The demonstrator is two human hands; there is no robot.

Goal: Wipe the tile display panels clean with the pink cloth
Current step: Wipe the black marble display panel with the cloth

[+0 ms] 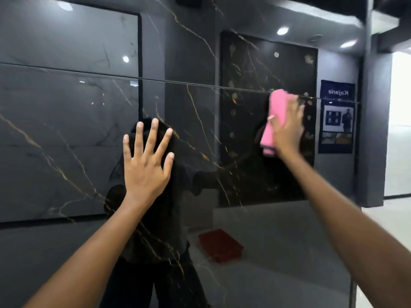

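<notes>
1 pink cloth [272,121] under gripping right hand [288,127]; left hand [146,165] flat on 1 glossy panel [73,134].

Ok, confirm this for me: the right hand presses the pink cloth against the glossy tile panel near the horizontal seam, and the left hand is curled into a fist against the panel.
One detail is wrong. The left hand is not a fist: the head view shows it flat on the tile panel, fingers straight and spread. The rest stands: the right hand presses the pink cloth to the panel near the horizontal seam.
</notes>
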